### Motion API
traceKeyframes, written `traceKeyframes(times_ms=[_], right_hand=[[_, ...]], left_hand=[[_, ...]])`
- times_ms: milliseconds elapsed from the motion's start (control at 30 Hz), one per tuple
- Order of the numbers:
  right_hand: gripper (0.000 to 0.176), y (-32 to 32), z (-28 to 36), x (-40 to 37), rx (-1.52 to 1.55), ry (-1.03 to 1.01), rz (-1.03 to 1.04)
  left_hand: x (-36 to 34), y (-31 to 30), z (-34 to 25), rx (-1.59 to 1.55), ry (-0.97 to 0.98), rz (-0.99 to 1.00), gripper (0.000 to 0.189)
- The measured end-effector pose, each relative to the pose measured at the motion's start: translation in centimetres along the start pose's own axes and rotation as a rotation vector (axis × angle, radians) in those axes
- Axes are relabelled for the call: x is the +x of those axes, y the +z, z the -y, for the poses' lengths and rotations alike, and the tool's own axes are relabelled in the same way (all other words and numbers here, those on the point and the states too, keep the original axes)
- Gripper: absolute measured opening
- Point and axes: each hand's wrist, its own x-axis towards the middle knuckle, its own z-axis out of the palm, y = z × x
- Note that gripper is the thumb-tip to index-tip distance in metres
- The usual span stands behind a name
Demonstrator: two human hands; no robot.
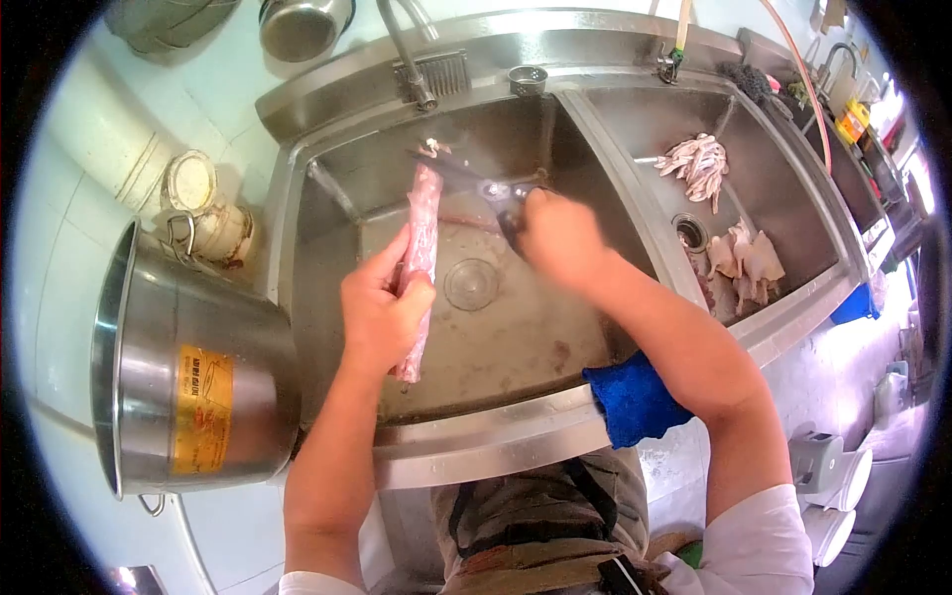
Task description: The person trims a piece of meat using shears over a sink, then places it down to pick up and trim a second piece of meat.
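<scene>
My left hand [382, 307] is wrapped around a long, pinkish piece of raw meat [424, 213] that looks like a poultry neck, held upright over the left sink basin [456, 372]. In my right hand [565, 238], slightly blurred, are scissors [493, 189] with their dark blades pointing left. The blades overlap the top end of the meat, where a small pale scrap [430, 149] shows. A round drain [471, 285] lies in the basin floor below, between my hands.
The right basin [635, 129] holds a heap of pale strips [694, 167] and pale, skin-like pieces [746, 260]. A blue cloth [635, 399] drapes over the front rim. Left of the sink stands a large steel pot [248, 397]; a faucet [424, 99] overhangs the back.
</scene>
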Motion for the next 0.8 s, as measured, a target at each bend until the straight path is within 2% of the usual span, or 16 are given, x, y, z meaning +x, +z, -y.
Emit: traceKeyframes(times_ms=[67,167,267,367,567,667,800], right_hand=[[0.024,-0.4,-0.2,0.3,-0.019,0.019,0.087],[0.022,1.5,-1.5,0.6,0.274,0.010,0.080],[0.022,0.2,-0.6,0.4,0.323,0.148,0.132],[0.025,-0.6,-0.2,-0.1,0.162,0.036,0.118],[0.027,0.2,-0.8,0.1,0.015,-0.025,-0.025],[0.024,1.1,-1.4,0.3,0.042,-0.037,-0.003],[0.021,1.5,-1.6,0.2,0.255,-0.003,0.106]], left_hand=[[-0.1,-0.1,-0.2,-0.027,0.000,0.013,0.050],[0.2,0.1,-0.4,-0.101,0.018,0.039,0.050],[0.4,-0.3,-0.8,-0.143,-0.057,0.079,0.049],[0.4,-0.7,-1.2,-0.166,-0.088,0.090,0.049],[0.4,-1.0,-1.1,-0.190,-0.084,0.072,0.049],[0.4,-1.2,-1.6,-0.273,-0.156,0.068,0.048],[0.4,-1.0,-1.7,-0.465,-0.196,0.103,0.046]])
